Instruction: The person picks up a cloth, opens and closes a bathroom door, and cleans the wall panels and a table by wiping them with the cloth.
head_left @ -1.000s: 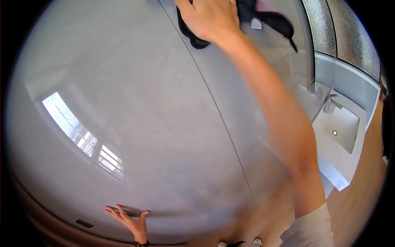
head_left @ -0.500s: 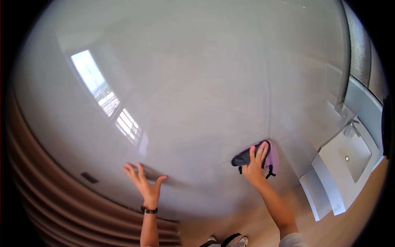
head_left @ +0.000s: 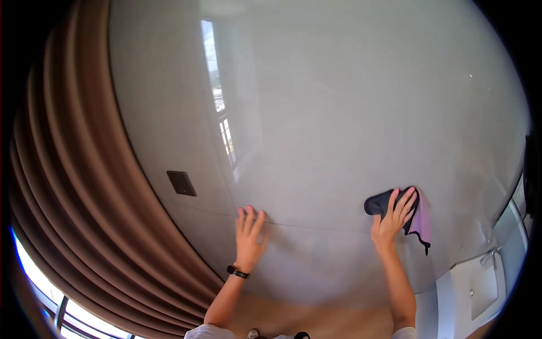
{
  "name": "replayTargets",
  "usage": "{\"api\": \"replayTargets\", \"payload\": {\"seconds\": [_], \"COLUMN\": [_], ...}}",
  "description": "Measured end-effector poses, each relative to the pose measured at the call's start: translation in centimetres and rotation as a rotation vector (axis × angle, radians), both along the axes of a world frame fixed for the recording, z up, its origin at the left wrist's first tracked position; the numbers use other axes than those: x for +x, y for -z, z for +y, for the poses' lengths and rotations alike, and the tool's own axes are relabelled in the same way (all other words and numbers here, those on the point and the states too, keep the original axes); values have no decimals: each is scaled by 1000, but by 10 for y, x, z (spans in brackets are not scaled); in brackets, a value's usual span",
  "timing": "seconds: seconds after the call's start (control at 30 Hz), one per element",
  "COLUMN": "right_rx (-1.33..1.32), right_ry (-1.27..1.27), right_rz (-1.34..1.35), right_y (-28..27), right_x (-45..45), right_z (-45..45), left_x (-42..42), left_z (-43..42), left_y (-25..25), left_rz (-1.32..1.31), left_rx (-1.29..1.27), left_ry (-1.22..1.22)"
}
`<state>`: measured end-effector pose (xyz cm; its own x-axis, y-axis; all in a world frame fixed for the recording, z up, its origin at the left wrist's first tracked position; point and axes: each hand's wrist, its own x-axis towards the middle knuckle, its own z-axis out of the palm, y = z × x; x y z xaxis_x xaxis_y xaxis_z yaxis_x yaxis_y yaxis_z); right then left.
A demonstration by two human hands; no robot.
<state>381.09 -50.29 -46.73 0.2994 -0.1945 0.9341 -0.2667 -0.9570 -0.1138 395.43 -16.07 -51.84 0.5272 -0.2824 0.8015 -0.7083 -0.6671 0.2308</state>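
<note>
A dark cloth with a pink-purple part lies against the glossy grey wall, under my right hand. The fingers of that hand are spread over the dark part, pressing it to the surface, and a black-edged corner hangs down at its right. Further left, my left hand has its fingers stretched upward at the wall near a thin horizontal seam. It holds nothing. A dark band is on the left wrist.
Brown pleated curtains hang at the left, with a window below them. A dark wall plate is beside the curtain. At the lower right stands a white washbasin with a tap. Shoes show at the bottom.
The view has turned left, showing more curtain. My right hand came down from high on the wall with the cloth beneath it. My left hand's fingers are now closer together and point upward.
</note>
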Motion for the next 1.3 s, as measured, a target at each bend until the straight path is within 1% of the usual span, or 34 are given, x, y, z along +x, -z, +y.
{"api": "replayTargets", "payload": {"seconds": [0.03, 0.07, 0.1, 0.2, 0.27, 0.3, 0.37, 0.4, 0.43, 0.5, 0.53, 0.6, 0.63, 0.7, 0.77, 0.8, 0.83, 0.87, 0.9, 0.97, 1.0, 1.03, 1.1, 1.2, 1.23, 1.3], "right_rx": [-16, -93, -97, -235, -317, -305, -377, -372, -417, -259, -281, -350, -327, -207, -53, 71, 144, 43, -66, 96, 48, -5, -226, -448, -464, -517], "right_ry": [9, -31, -39, -329, -323, -346, -319, -314, -279, -450, -455, -499, -651, -802, -849, -824, -772, -625, -542, -645, -659, -669, -531, -405, -333, -289], "right_rz": [41, 30, 66, -27, -31, -43, -144, -168, -209, -136, -137, -118, -31, 106, 266, 384, 445, 447, 422, 472, 428, 386, 199, -39, -106, -219], "right_y": [-22, -45, -73, -152, -202, -224, -264, -280, -293, -296, -286, -250, -223, -147, -45, 5, 48, 81, 94, 70, 48, 12, -82, -220, -256, -310], "right_x": [12, 25, 37, 83, 121, 140, 177, 193, 203, 213, 226, 243, 245, 247, 250, 243, 239, 236, 235, 228, 226, 231, 236, 247, 253, 268], "right_z": [20, 36, 64, 125, 173, 197, 239, 257, 276, 315, 319, 327, 330, 335, 325, 322, 318, 313, 306, 306, 305, 303, 318, 341, 348, 353], "left_x": [0, -5, -7, -1, 23, 34, 53, 65, 76, 99, 112, 134, 143, 158, 163, 164, 167, 170, 174, 173, 171, 171, 172, 173, 173, 176], "left_z": [-3, -4, -3, 12, 39, 55, 85, 103, 119, 149, 160, 181, 190, 201, 203, 204, 203, 203, 203, 202, 202, 201, 203, 202, 201, 200], "left_y": [-1, -2, -4, -9, -7, -8, -14, -15, -17, -22, -24, -25, -25, -23, -14, -12, -11, -9, -9, -5, -7, -7, -6, -5, -2, 0], "left_rz": [0, 3, 12, -2, -74, -70, -5, -16, -9, -90, -82, -7, 2, 71, 90, 97, 97, 99, 79, 51, 57, 54, 23, -3, 12, -24], "left_rx": [-35, -61, -66, -20, 64, 61, -153, -172, -171, -302, -301, -378, -367, -327, -337, -317, -300, -327, -349, -317, -319, -329, -317, -343, -347, -365], "left_ry": [77, 152, 145, 155, 268, 267, 292, 232, 237, 84, 89, 18, 28, 42, 61, 59, 57, 74, 68, 69, 66, 79, 64, 81, 91, 86]}}
